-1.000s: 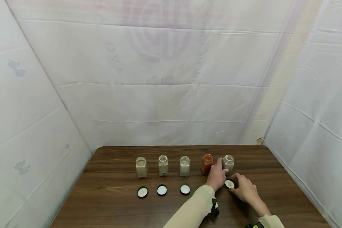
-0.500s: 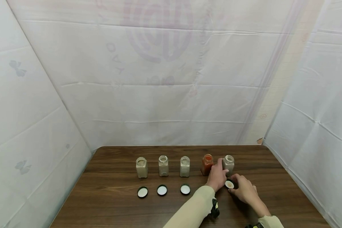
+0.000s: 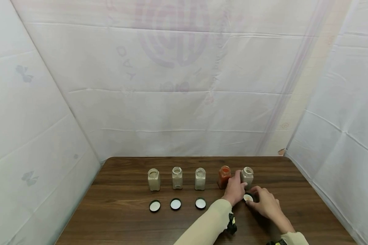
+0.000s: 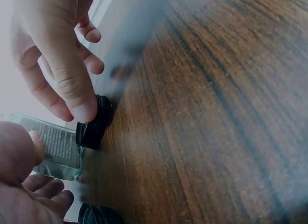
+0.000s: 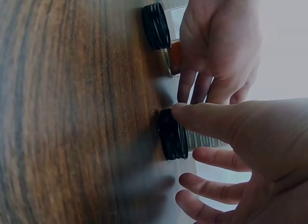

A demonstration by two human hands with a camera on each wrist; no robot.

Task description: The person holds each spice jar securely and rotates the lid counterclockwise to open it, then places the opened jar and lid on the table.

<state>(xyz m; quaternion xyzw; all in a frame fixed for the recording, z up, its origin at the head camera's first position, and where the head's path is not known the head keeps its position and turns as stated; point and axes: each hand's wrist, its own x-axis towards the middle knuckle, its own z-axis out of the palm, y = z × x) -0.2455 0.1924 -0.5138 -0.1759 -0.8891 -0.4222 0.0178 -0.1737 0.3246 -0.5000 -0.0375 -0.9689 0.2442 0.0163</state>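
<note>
My left hand (image 3: 234, 191) holds a square glass jar (image 3: 248, 177) of greyish powder at the row's right end, thumb on its front and fingers along its left side. This jar (image 4: 57, 149) has printed text on its glass, seen in the left wrist view. In front of it, my right hand (image 3: 266, 203) pinches a black screw lid (image 3: 248, 198) between thumb and fingers. White inside up, this lid (image 5: 173, 135) sits at the wood surface, with the right thumb on its rim. Left of my left hand stands an open jar of orange-red powder (image 3: 224, 177).
Three more open jars of pale powder, a left one (image 3: 154, 180), a middle one (image 3: 177, 178) and a right one (image 3: 200, 179), stand along the wooden table (image 3: 119, 224). Before them lie upturned lids, left (image 3: 154, 206), middle (image 3: 175, 204) and right (image 3: 200, 203). White cloth (image 3: 178, 112) hangs behind.
The head view has shifted slightly, so everything sits a little further right in it. Both hands keep their places at the jar and the lid.
</note>
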